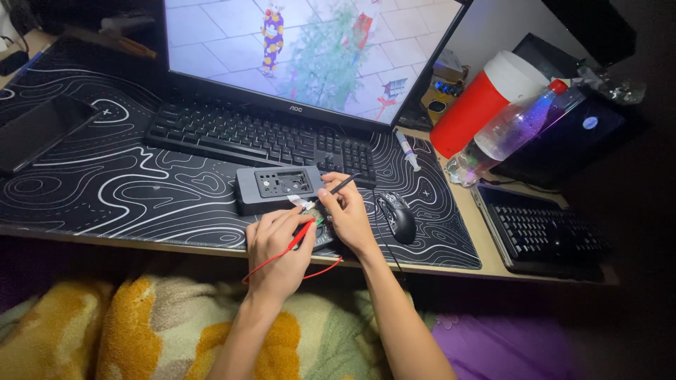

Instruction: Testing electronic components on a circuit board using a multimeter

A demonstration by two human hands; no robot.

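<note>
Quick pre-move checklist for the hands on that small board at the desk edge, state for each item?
1. Left hand steadying the small circuit board: ok, its fingers rest on it.
2. Right hand gripping the thin black tool: ok, pinched between the fingers, tip angled up and away.
3. Red wire free of snags: cannot tell, it loops under the left hand and over the desk edge.
4. Grey open casing clear of the hands: ok, it lies just behind them on the patterned mat.
5. Mouse out of the way: not ok, it sits right beside the right hand.
6. Lighting on the board: not ok, the scene is dim.
</note>
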